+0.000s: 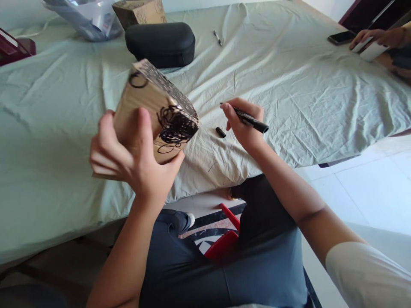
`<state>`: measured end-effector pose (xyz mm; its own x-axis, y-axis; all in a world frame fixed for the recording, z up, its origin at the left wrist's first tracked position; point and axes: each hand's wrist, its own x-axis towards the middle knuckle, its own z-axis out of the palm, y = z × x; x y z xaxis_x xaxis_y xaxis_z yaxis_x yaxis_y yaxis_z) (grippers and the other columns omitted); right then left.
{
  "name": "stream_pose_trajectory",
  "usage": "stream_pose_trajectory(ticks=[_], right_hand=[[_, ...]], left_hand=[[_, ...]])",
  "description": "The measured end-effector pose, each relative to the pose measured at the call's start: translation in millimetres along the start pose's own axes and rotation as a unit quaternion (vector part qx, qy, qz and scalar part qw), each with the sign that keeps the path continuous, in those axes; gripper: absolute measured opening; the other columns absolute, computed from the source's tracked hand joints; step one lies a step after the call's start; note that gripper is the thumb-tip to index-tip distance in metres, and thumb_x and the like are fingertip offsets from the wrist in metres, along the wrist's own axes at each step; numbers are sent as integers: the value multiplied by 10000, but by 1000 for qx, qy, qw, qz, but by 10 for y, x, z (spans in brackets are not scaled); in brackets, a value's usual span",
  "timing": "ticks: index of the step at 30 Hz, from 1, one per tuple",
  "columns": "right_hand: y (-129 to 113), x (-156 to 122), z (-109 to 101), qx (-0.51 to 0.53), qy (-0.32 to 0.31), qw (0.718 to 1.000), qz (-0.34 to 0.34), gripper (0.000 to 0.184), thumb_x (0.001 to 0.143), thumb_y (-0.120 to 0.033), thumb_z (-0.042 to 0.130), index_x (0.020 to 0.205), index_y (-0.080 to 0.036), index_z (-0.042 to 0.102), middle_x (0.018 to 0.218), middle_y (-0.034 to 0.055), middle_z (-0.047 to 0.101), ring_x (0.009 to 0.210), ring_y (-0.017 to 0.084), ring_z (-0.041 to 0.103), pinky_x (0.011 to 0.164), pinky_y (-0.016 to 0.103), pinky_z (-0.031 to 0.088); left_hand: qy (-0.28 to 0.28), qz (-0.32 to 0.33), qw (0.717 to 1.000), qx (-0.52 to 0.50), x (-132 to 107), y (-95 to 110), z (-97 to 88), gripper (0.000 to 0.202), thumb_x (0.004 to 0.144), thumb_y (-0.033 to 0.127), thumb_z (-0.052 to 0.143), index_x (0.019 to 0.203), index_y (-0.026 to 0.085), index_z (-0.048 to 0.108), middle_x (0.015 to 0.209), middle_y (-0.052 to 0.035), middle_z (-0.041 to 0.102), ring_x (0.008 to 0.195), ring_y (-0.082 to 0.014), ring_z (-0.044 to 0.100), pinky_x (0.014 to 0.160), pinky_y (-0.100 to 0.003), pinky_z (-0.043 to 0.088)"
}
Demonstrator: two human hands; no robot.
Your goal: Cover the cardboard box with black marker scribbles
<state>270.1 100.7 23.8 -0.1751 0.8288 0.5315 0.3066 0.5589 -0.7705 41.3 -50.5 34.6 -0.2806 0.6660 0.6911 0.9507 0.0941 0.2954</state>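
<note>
Wearer's clothing and arms
left hand [128, 158] and right hand [244, 124] bare; short white fabric sleeve [366, 273] on right upper arm; dark slate-grey cloth trousers [257, 265] on legs

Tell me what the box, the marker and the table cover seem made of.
The box looks like matte brown cardboard, with black ink scribbles on its faces. The marker looks like smooth black plastic, slightly glossy. The table cover seems thin pale green cloth: it creases and drapes over the edge.
</note>
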Motion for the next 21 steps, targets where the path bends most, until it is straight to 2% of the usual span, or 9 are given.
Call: stream_pose_trajectory(ticks=[2, 4, 7, 9, 11, 13, 15, 18, 21], right_hand=[[77, 28, 4, 18, -24, 999, 28, 270, 1084, -495, 693, 996, -243, 732, 773, 1, 657, 676, 190, 684, 757, 394, 608], [156, 39, 6, 56, -59, 996, 49, 238, 1028, -432, 695, 1139, -231, 758, 910, 34, 755, 766, 203, 732, 759, 386, 620], [236, 18, -28, 152, -124, 975, 102, 382, 960, -384, 615, 1260, -200, 763, 1081, 87, 834, 850, 201, 764, 700, 330, 590], [259, -19, -81, 204, -161, 954, 150, 409, 938, -392, 575, 1226, -180, 776, 1077, 99, 851, 805, 183, 748, 628, 291, 532], [269, -68, -153, 204, -188, 945, 171, 360, 902, -390, 618, 1135, -172, 785, 962, 74, 835, 702, 155, 677, 574, 270, 460], [279, -118, -241, 138, -230, 952, 149, 269, 854, -336, 673, 1034, -173, 790, 838, 30, 778, 636, 133, 590, 576, 273, 420], [290, -164, -342, 29, -283, 952, 110, 207, 854, -267, 657, 989, -179, 788, 806, 11, 732, 634, 127, 558, 631, 289, 428], [304, -218, -488, -106, -325, 936, 89, 207, 922, -209, 622, 1097, -190, 731, 893, 28, 750, 674, 144, 577, 709, 309, 444], [308, -251, -578, -160, -349, 917, 106, 268, 947, -178, 654, 1211, -204, 623, 1007, 66, 794, 733, 175, 614, 744, 317, 456]], left_hand=[[30, 14, 999, -8, 42, -71, 24, 1101, 858, 679, 851, 1818, 433, 372, 1874, -103, 350, 1716, -524, 347, 1390, -748, 294], [46, 19, 998, -24, 95, -123, 53, 1245, 822, 753, 851, 1857, 397, 258, 1886, -109, 323, 1733, -496, 332, 1425, -687, 284], [38, -10, 998, -56, 159, -144, 137, 1280, 830, 855, 780, 1861, 349, 215, 1894, -98, 331, 1740, -485, 323, 1439, -679, 251], [29, -23, 994, -98, 182, -145, 232, 1286, 847, 896, 729, 1852, 262, 238, 1876, -140, 365, 1723, -492, 348, 1433, -685, 262], [13, -33, 989, -141, 196, -166, 355, 1294, 867, 904, 704, 1847, 209, 225, 1875, -174, 357, 1729, -484, 343, 1434, -663, 277], [0, -46, 985, -168, 209, -211, 489, 1281, 894, 905, 685, 1855, 233, 170, 1918, -153, 271, 1764, -464, 287, 1448, -630, 259], [10, -48, 981, -187, 225, -265, 611, 1301, 904, 939, 647, 1858, 225, 125, 1943, -145, 195, 1783, -467, 238, 1455, -639, 236], [19, -38, 979, -199, 248, -310, 731, 1347, 900, 976, 605, 1849, 151, 123, 1929, -180, 213, 1780, -460, 253, 1448, -633, 259], [17, -32, 979, -203, 255, -296, 756, 1349, 916, 931, 629, 1820, 52, 151, 1909, -247, 237, 1778, -415, 295, 1452, -561, 292]])
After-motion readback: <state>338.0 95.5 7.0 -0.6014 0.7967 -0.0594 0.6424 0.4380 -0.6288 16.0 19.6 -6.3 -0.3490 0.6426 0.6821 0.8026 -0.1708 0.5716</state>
